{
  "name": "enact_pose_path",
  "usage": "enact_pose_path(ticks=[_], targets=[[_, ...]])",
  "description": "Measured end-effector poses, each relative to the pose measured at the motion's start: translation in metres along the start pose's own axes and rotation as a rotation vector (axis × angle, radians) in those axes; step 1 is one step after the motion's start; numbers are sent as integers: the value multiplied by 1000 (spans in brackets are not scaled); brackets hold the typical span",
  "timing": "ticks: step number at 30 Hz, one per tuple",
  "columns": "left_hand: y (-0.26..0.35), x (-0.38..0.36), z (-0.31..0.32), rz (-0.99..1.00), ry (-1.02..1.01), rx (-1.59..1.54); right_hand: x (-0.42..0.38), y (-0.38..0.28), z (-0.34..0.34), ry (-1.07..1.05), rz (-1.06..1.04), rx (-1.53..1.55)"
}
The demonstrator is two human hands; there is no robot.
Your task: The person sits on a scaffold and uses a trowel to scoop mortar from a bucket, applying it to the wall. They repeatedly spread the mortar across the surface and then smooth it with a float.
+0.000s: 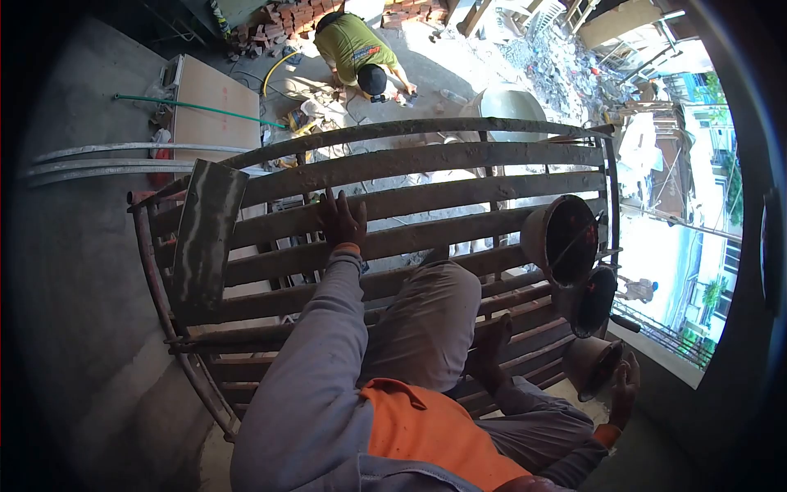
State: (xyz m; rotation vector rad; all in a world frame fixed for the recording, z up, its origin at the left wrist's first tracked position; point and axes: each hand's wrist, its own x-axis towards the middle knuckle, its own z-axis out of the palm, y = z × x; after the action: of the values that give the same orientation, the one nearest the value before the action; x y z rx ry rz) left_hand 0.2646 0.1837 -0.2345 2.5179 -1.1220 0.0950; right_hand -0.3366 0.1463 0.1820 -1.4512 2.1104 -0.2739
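Observation:
My left hand (342,220) lies over the slats of a metal scaffold platform (426,197), its fingers spread and nothing in them. To its left a flat grey board with pale smears (209,234) rests across the slats. My right hand (625,392) is beside the rim of a small bucket (580,366), fingers stretched upward. Beyond that bucket are a dark round pan (593,302) with a black handle and a larger bucket (537,238) with a dark inside. My bent leg (430,324) is on the platform between my hands.
Below, a person in a green shirt (354,51) bends over the floor near a yellow hose (275,72) and stacked bricks (293,18). A large round tub (512,102) and rubble (557,61) are further right. Metal pipes (106,166) extend at left; a wall opening is at right.

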Motion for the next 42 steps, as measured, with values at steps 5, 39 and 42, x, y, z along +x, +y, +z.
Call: enact_pose_path(ticks=[5,39,42], targets=[[0,-1,1,-2,0,-13,-2,-4,1,-16,50,34],[-2,-4,8,-47,-37,-23,3,3,-1,-1,32,24],[-3,-4,8,-44,-27,-26,0,-1,0,5,38,9]])
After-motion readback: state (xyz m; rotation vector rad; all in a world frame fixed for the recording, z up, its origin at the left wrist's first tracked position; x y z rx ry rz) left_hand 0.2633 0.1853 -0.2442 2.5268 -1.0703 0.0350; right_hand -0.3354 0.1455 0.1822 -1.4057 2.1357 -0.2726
